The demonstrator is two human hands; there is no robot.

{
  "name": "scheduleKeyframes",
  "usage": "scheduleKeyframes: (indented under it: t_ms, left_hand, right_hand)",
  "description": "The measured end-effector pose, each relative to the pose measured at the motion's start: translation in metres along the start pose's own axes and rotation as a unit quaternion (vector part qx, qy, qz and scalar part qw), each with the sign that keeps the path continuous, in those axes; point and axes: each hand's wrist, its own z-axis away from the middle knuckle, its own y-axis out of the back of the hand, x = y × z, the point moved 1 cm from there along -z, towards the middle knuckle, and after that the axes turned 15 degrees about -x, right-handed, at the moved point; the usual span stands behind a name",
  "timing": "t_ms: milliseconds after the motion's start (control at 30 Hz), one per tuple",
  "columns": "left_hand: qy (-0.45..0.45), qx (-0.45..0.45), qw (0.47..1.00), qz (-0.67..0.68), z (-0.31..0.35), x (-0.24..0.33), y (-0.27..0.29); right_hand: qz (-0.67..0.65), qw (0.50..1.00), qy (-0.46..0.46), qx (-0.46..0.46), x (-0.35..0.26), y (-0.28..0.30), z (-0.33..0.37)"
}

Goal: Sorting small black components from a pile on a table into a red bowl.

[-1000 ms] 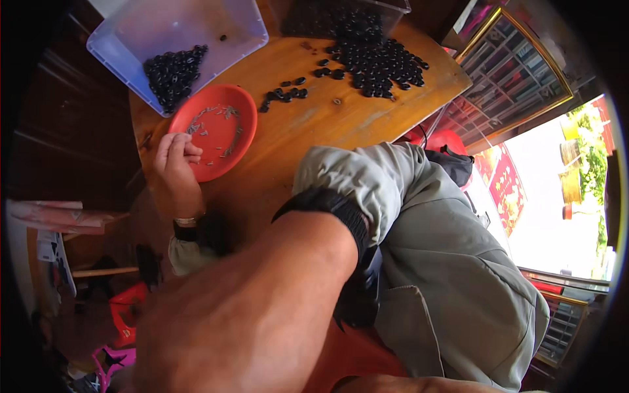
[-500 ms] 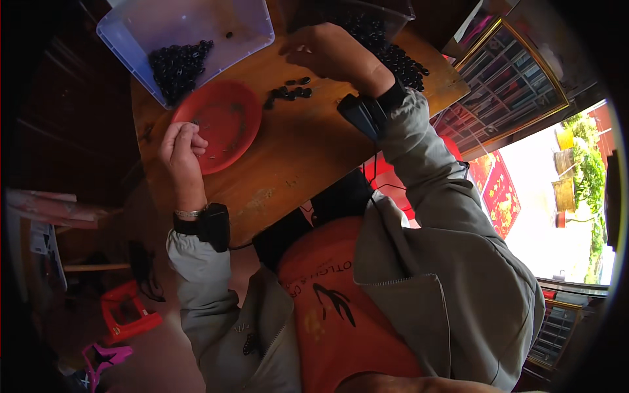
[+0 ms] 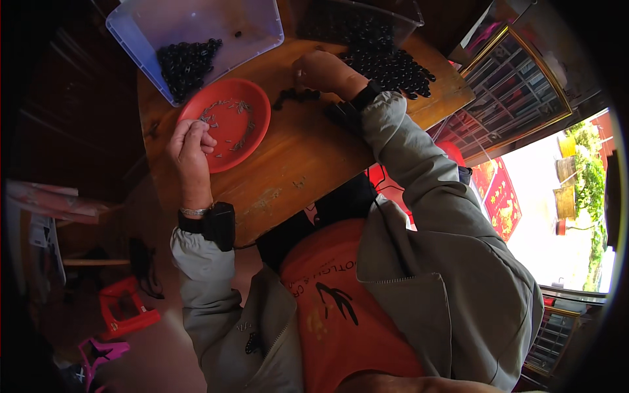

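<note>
My left hand (image 3: pixel 191 143) is closed at the near left rim of a round red plate (image 3: pixel 252 145). Its fingers curl against the thumb, and whatever they hold is hidden. Small, thin silvery metal pieces (image 3: pixel 244 106) lie scattered in the plate. Farther right, my right hand (image 3: pixel 322 71) is low over the wooden table, fingers bent downward and pressed together. Anything in its grip is too small or dark to name. Beside its fingertips sits a short row of small, shiny black rounded pieces (image 3: pixel 298 95). A larger heap of the same black pieces (image 3: pixel 393 71) spreads just right of this hand.
Behind the plate, a clear plastic bin (image 3: pixel 252 47) holds a pile of black pieces. Another transparent bin (image 3: pixel 409 26) stands at the back right, beside the heap. The wooden table (image 3: pixel 288 157) has a curved left side. A red stool (image 3: pixel 128 308) is on the floor at left.
My right hand has moved down and slightly right, toward the small row of black pieces. The left hand stays at the plate's rim, still closed. The whole view has shifted slightly.
</note>
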Motion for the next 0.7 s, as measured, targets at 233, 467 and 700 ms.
scheduleKeyframes:
  t_ms: [233,467,700]
  left_hand:
    - [0.000,-0.013,1.000,-0.006,-0.003,-0.005,0.005]
    - [0.014,-0.025,1.000,-0.003,-0.004,-0.006,0.010]
    - [0.032,-0.060,0.997,-0.032,-0.007,-0.010,0.017]
  right_hand:
    - [-0.002,0.999,0.014,0.030,0.003,0.000,-0.005]
    - [-0.377,0.905,0.194,0.010,-0.078,0.015,-0.015]
    - [-0.283,0.920,0.269,0.049,-0.145,0.010,-0.031]
